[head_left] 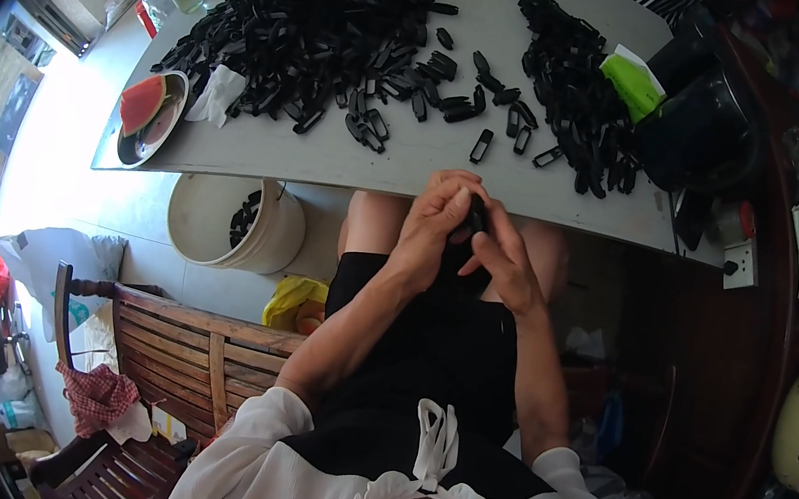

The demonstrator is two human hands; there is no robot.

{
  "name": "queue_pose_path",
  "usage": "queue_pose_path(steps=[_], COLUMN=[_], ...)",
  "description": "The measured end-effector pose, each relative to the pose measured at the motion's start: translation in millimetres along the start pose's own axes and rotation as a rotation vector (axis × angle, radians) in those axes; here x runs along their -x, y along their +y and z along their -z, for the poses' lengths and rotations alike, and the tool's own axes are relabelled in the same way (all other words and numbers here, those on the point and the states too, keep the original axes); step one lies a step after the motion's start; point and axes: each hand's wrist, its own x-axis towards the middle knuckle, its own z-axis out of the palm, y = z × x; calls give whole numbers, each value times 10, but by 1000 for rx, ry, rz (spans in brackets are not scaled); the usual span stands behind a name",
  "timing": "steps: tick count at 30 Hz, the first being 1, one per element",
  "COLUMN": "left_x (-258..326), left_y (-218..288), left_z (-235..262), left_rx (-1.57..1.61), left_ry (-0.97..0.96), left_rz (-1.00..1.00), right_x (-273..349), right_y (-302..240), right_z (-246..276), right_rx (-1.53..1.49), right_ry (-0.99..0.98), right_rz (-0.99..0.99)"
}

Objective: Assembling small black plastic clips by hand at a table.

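Piece [478, 215], small and black, sat between the two hands, just off the near edge of the table [330, 165], above the lap. Left hand [438, 212]: fingers curled, thumb pressed in near the piece's upper end, apparently pinching it. Right hand [510, 269]: partly closed, thumb and fingers bent about the lower part; how firmly it gripped, could not tell.

Similar loose parts lay on the table between the big pile [339, 19] and the small pile [580, 102]; one frame [481, 146] near the edge showed a long opening with a thin rim.

Handling, my judgement: very light, stiff, probably moulded plastic. Smooth faces might slip under damp fingers. Unlikely to break if dropped, though a thin rim could flex under a hard squeeze. Best hold: thumb and forefinger across the long sides, near one solid end.
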Motion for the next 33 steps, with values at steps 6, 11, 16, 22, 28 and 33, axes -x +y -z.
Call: queue_pose_path(steps=[6, 11, 16, 22, 28, 33], left_x=[-60, -713, -1163, -1096, -770, -617], left_y=[-57, -70, -230, -376, -163, -30], left_z=[171, 435, 501, 478, 443, 488], left_rx=[-2, -1128, -1532, -1534, -1220, -114], left_ry=[-88, 128, 64, 2, 121, 54], left_rz=[157, -351, -531, -607, -415, 224], right_x=[-21, -85, -367, -1015, -940, -846], right_y=[244, 410, 156, 195, 74, 137], right_z=[239, 330, 268, 443, 346, 447], right_rx=[194, 1469, 1343, 1633, 1513, 984], right_ry=[41, -71, -13, 125, 123, 234], right_rz=[-100, -227, 276, 317, 128, 168])
